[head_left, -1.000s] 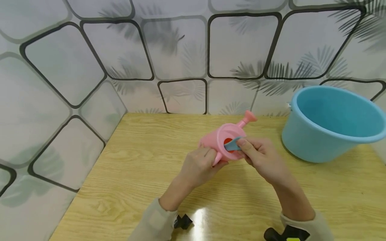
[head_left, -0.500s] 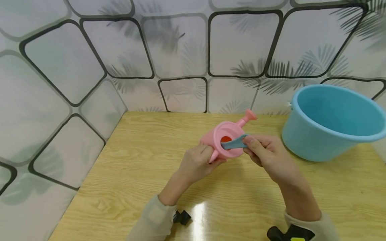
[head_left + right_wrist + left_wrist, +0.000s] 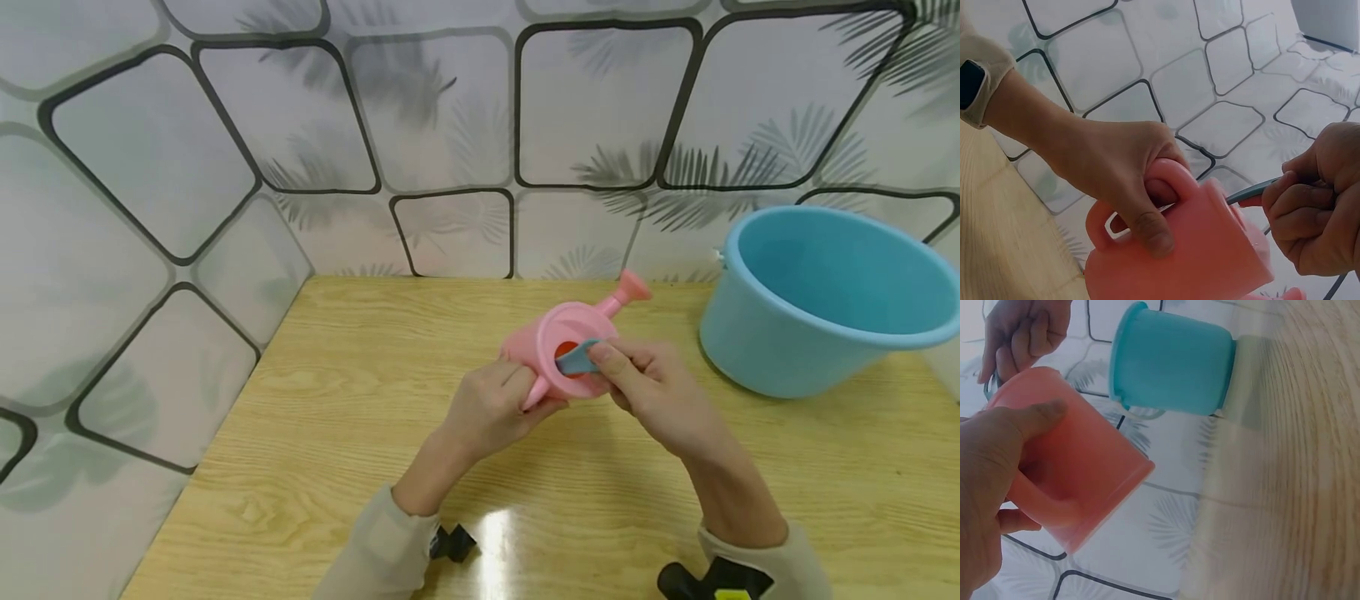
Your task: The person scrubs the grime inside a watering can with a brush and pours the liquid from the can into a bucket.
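Note:
My left hand [image 3: 491,404] grips the handle of a pink watering can [image 3: 525,346], its thumb along the can's side in the right wrist view. The can is held tilted above the table, its opening turned toward my right hand and its sprinkler head [image 3: 633,286] pointing up and right. My right hand [image 3: 660,396] pinches a flat blue handle [image 3: 576,360] that reaches into the opening. Something red [image 3: 564,348] shows inside, beside the blue piece. The handle's far end is hidden in the can, so the tool's kind cannot be told.
A large light-blue bucket [image 3: 795,350] stands at the right rear of the wooden table [image 3: 322,400]. Patterned wall covering [image 3: 450,117] rises along the table's back and left edges.
Half a second ago the blue handle was drawn farther out to the right. Now my right hand has moved back left, with the handle deeper in the can. Both grips are kept.

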`<state>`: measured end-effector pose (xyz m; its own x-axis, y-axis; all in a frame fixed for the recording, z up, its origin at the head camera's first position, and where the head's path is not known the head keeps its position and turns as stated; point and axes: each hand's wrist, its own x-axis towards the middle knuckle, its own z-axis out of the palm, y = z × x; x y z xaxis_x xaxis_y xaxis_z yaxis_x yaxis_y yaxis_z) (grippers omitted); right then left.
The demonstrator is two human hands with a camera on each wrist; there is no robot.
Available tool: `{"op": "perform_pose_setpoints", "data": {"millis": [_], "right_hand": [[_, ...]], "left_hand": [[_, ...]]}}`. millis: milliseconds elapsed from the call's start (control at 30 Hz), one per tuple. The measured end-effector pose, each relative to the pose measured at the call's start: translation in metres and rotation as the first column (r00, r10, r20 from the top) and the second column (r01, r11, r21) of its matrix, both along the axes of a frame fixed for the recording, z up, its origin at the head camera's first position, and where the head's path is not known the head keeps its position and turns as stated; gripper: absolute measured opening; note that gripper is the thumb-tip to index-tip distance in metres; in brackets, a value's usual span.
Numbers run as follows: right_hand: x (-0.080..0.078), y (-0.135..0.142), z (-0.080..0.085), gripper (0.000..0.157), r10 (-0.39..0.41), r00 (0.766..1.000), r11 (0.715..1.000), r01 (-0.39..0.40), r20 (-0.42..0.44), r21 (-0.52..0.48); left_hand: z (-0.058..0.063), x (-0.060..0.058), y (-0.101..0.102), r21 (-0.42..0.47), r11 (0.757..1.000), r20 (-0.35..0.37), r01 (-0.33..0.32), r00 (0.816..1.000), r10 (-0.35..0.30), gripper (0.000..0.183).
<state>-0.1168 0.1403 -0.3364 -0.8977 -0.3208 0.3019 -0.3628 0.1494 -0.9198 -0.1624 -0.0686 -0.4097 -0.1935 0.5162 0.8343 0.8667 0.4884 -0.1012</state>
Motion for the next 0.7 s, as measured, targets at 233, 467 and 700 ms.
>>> {"op": "perform_pose_setpoints", "data": {"millis": [233,467,700], "right_hand": [[0.000,0.010,0.004,0.031,-0.019,0.999,0.998,0.021,0.036,-0.055],[-0.002,0.015,0.004,0.033,-0.005,1.000,0.999,0.006,0.021,-0.040],[-0.006,0.011,0.001,0.034,0.029,0.999,0.999,-0.029,0.015,0.028]], "left_hand": [[-0.006,-0.005,-0.007,-0.046,0.999,0.082,-0.005,0.997,0.008,0.051],[-0.010,-0.008,-0.011,-0.058,0.998,0.143,0.029,0.990,-0.021,0.049],[-0.008,-0.007,-0.008,-0.044,0.996,0.114,0.074,0.991,-0.068,0.050]]}}
